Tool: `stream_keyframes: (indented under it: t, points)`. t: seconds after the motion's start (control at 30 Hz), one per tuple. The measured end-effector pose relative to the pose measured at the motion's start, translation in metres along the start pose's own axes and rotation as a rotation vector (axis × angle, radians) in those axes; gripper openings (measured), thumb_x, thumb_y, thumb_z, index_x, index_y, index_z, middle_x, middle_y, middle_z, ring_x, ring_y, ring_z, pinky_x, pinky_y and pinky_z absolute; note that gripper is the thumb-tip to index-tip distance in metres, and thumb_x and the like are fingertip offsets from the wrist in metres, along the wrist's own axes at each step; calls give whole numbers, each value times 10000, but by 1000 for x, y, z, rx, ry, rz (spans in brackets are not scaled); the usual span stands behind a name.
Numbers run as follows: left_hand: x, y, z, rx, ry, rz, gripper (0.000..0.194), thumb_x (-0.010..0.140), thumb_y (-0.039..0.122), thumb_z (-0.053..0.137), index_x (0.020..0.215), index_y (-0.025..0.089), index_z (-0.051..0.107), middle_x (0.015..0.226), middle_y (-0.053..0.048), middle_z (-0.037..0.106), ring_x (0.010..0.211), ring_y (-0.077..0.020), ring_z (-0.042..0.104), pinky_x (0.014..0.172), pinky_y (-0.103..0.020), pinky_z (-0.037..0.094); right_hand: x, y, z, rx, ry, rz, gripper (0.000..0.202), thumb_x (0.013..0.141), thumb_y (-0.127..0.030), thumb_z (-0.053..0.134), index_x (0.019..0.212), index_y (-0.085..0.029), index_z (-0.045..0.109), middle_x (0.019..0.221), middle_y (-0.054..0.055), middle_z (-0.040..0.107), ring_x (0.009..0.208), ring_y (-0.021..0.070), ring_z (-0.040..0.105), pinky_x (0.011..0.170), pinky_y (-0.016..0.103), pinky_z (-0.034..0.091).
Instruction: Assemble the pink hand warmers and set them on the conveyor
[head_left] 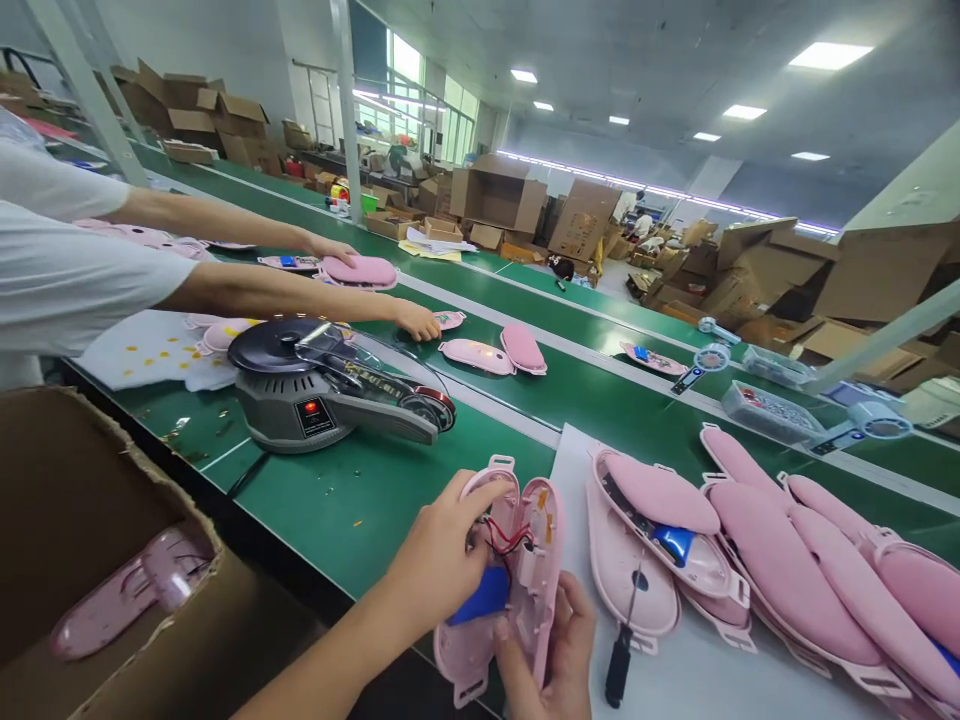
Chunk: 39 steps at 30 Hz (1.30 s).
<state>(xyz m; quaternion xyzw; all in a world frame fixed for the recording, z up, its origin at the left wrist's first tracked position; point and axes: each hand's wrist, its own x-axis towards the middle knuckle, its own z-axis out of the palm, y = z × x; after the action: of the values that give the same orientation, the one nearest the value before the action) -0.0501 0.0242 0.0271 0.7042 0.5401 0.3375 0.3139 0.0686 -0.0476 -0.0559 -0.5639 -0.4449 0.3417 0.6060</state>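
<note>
L hand (439,548) & R hand (564,640) fingers both grip the pink shell (546,580), held open over the bench's (322,510) near edge; blue batt. (480,597) & red wires (511,543) look to be in, halves not yet shut, more pink units (787,565) lying to R.

Left hand (433,548) and right hand (568,640) hold an opened pink case (531,590) containing red wires (513,545) and a blue block (481,596). At left, a tape dispenser (296,422) on the green bench (375,510); at right, a screwdriver (620,658), its shaft over a pink shell (619,570). Beyond, a co-worker's arms (292,299) extend across the bench.
</note>
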Motion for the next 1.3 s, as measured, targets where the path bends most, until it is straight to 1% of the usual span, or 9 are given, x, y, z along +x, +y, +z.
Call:
stream_keyframes:
  t: [0.13, 0.23, 0.33, 0.53, 0.7, 0.93, 1.03, 1.17, 1.3]
  points:
    - [2, -1, -1, -101, 35, -7, 674, 675, -55, 388, 1209, 300, 598, 1228, -26, 582, 1148, -185, 578, 1001, -309, 452, 4, 4, -1, -35, 38, -93, 397, 902, -369, 490, 1239, -183, 396, 1165, 162, 607, 1019, 234, 644, 849, 351, 521]
    - [4, -6, 3, -184, 75, 14, 690, 638, -79, 380, 1184, 274, 612, 1190, -35, 603, 1159, -177, 569, 1014, -305, 446, 9, 1, -3, -34, 84, -96, 362, 900, -376, 496, 1197, -175, 442, 1106, 168, 633, 953, 253, 669, 790, 363, 542]
    - [7, -13, 7, -235, 85, 37, 678, 634, -79, 380, 1161, 274, 619, 1196, -26, 607, 1169, -170, 559, 1031, -312, 432, 12, -9, -7, -49, 99, -70, 332, 902, -366, 485, 1185, -192, 459, 1172, 162, 620, 1031, 255, 649, 857, 375, 527]
    - [10, -21, 6, -212, 12, 36, 660, 644, -48, 429, 1193, 282, 589, 1249, -27, 570, 1212, -182, 528, 1073, -344, 396, 11, -33, -7, -118, 58, 21, 308, 914, -309, 434, 1208, -219, 444, 1249, 123, 587, 1112, 203, 612, 920, 331, 503]
    - [4, -16, 5, -137, -22, 3, 613, 775, 11, 383, 1300, 307, 491, 1309, -54, 481, 1206, -200, 539, 1024, -355, 450, 12, -44, -8, -153, 74, 12, 293, 902, -304, 454, 1187, -236, 460, 1249, 101, 594, 1151, 206, 593, 966, 348, 479]
    - [0, -11, 8, -138, 20, 35, 541, 814, 19, 335, 1270, 248, 516, 1258, -95, 479, 1157, -211, 567, 1005, -378, 468, 15, -33, -8, -104, -25, -27, 285, 921, -308, 465, 1196, -234, 449, 1201, 94, 603, 1074, 176, 625, 898, 319, 514]
    - [1, -14, 9, -158, 42, 48, 539, 796, 15, 363, 1243, 263, 535, 1239, -83, 501, 1150, -211, 568, 1019, -399, 459, 16, -26, -7, -69, -11, -15, 283, 925, -316, 460, 1193, -226, 452, 1164, 92, 618, 1031, 175, 638, 849, 303, 527]
    - [3, -18, 9, -127, 36, 44, 609, 743, -2, 423, 1267, 296, 507, 1255, -62, 482, 1175, -200, 551, 1010, -361, 463, 18, -24, -3, -51, 8, -1, 303, 930, -351, 443, 1201, -216, 447, 1142, 91, 637, 1018, 176, 646, 838, 284, 527]
    - [3, -19, 11, -30, 47, 17, 594, 788, 7, 361, 1306, 272, 480, 1279, -87, 468, 1169, -216, 545, 972, -380, 487, 18, -23, 4, -33, 28, -41, 308, 936, -377, 444, 1194, -210, 459, 1120, 101, 659, 993, 190, 669, 794, 268, 546]
